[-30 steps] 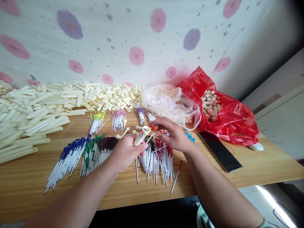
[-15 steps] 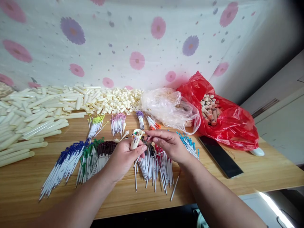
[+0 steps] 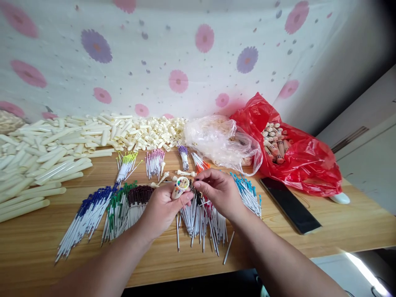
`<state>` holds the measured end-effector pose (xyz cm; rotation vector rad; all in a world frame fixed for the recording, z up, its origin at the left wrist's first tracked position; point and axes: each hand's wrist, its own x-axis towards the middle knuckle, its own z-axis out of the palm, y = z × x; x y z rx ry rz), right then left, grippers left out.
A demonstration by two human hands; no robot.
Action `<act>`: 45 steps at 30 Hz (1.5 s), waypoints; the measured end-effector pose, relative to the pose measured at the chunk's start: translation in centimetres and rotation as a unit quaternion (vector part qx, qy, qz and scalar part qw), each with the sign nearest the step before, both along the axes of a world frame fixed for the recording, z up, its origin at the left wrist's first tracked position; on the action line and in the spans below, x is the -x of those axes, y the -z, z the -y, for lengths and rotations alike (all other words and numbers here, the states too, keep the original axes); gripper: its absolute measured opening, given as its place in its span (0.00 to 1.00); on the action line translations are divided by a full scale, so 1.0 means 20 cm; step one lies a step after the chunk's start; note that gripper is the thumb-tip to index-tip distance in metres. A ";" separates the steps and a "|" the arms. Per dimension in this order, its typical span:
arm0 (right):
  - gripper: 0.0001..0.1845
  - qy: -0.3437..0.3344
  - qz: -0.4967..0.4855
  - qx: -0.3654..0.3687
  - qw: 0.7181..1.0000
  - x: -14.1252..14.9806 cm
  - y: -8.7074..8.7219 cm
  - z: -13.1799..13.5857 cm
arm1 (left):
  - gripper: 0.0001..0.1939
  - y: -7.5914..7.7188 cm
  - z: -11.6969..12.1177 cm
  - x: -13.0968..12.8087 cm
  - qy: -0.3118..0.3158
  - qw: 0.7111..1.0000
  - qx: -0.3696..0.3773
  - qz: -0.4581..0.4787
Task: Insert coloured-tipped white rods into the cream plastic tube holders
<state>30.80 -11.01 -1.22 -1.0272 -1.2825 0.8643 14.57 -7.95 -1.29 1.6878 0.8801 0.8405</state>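
My left hand [image 3: 163, 208] is closed around a cream pen barrel [image 3: 180, 189], its open end tilted up toward me. Coloured refill tops show inside the barrel's mouth. Close by on the right, my right hand [image 3: 218, 192] pinches a small dark-tipped piece [image 3: 198, 180] between thumb and fingers, most of it hidden. Beneath both hands lie white pen refills with black tops [image 3: 195, 200] and red ones [image 3: 213, 218]. Refills with dark brown tops [image 3: 140, 196], green tops [image 3: 119, 206] and blue tops [image 3: 93, 206] lie to the left, light-blue ones [image 3: 246, 187] to the right.
Cream tubes [image 3: 55, 152] and small slotted cream parts [image 3: 157, 132] are heaped at the back left. Yellow [image 3: 126, 163], pink [image 3: 154, 161], purple [image 3: 183, 156] and orange [image 3: 200, 163] refills lie behind. A clear bag [image 3: 219, 140], red bag [image 3: 312, 161] and black phone [image 3: 291, 206] sit right.
The barrel in my left hand has come lower and slightly right, its mouth tipped more toward me. My right fingers have drawn into a tighter pinch beside it. The view has shifted slightly.
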 end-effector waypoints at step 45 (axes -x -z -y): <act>0.12 0.108 0.318 -0.244 0.910 0.00 -0.21 0.14 | 0.13 -0.02 0.00 0.10 -0.106 0.900 -0.404 -0.126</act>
